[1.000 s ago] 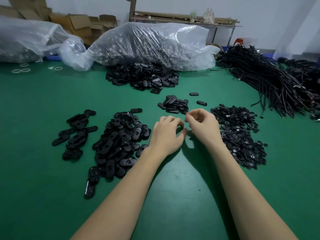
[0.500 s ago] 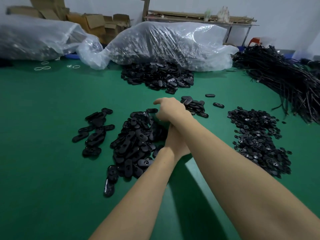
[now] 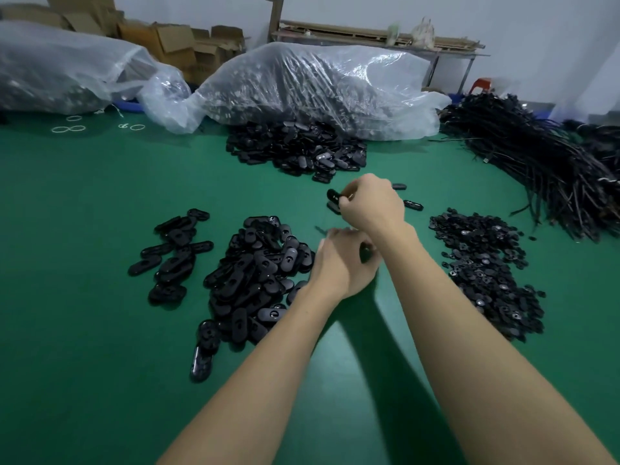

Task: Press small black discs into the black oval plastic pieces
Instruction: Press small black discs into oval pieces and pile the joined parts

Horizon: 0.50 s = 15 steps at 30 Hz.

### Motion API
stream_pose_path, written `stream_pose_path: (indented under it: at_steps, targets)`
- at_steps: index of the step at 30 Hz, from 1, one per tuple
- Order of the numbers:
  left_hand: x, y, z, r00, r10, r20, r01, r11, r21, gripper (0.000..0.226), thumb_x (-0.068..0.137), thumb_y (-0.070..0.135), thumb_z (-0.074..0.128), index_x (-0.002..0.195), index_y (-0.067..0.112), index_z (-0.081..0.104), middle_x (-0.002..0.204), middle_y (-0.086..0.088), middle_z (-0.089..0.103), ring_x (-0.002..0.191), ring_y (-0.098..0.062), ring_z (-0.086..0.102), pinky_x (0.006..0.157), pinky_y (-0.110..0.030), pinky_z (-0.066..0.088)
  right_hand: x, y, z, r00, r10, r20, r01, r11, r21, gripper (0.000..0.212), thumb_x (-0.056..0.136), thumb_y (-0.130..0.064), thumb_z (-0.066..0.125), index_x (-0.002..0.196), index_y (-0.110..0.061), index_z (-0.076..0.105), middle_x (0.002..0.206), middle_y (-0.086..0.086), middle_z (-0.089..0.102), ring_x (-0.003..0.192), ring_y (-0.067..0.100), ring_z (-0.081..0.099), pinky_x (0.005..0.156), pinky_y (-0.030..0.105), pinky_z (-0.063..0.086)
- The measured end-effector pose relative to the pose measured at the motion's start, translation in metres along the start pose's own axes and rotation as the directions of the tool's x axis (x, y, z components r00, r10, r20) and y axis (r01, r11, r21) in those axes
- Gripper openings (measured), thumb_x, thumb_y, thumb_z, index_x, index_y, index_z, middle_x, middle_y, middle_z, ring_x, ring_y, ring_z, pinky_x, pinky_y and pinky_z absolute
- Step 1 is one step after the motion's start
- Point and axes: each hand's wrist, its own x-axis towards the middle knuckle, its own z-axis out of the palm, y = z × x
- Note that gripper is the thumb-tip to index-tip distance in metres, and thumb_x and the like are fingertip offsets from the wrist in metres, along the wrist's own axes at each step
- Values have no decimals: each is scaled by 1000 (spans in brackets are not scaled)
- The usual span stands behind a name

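Forearms crossed, fingers (image 3: 347,199) seemingly pinching oval piece (image 3: 333,196)

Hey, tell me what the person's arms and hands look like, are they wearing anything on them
Both forearms are bare right down to the near edge of the picture: no sleeves show. The left hand and right hand wear no gloves, and no watch, bracelet or ring can be seen. There are no visible markings.

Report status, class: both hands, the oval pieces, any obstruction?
Right hand pinches oval piece. Left hand curled on something dark, unclear. Nothing blocking.
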Motion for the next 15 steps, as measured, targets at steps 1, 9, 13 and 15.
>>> stream_pose_path:
  at_steps: [1, 9, 13, 15]
  targets:
    - [1, -1, 0, 1000, -11, -25, 11, 1000, -18, 11, 93, 29, 57, 85, 22, 59, 84, 3, 63, 91, -30, 59, 73, -38, 47, -6, 10, -7, 1000, 12, -16, -11, 998, 69, 19, 93, -23, 62, 105, -21, 77, 91, -1, 72, 86, 25, 68, 74, 35, 56]
    - [0, 5, -3, 994, -67, -82, 48, 976, -214, 27, 95, 30, 63, 119, 28, 51, 107, 6, 67, 95, -17, 62, 80, -37, 49, -55, 80, -26, 994, 70, 89, -100, 912, 397, 22, 96, -21, 61, 90, -34, 78, 73, -12, 71, 47, -3, 52, 48, 11, 39]
    - [3, 15, -10, 997, -65, -30, 45, 898, -438, 21, 94, 18, 66, 113, 26, 67, 97, 2, 75, 80, -15, 71, 82, -36, 60, -60, 88, -30, 979, 83, 184, -185, 732, 656, 7, 95, -21, 69, 93, -24, 76, 76, -5, 70, 59, 7, 54, 58, 22, 47]
    - [3, 16, -9, 992, -128, -16, 93, 792, -604, 19, 94, 8, 66, 109, 19, 70, 90, -2, 77, 77, -13, 73, 81, -29, 61, -58, 96, -35, 975, 126, 181, -217, 683, 698, 6, 96, -27, 69, 97, -23, 74, 80, -7, 75, 57, 5, 56, 55, 19, 48]
